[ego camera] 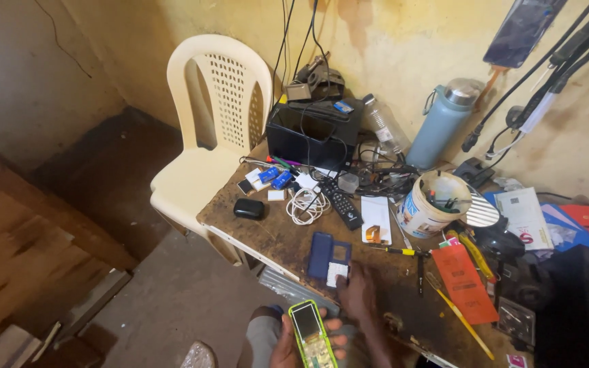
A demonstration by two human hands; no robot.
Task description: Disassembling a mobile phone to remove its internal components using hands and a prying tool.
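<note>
head view: left hand (288,344) has its grip wrapped around a green phone (311,335), screen up, thumb on the edge. right hand (357,293) rests fingers-down, grip loose, on the bench (281,238), touching a blue phone case (328,257) just beyond the green phone.

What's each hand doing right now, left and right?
Left hand: closed around a green phone.
Right hand: open, fingers on a blue phone on the table.
</note>
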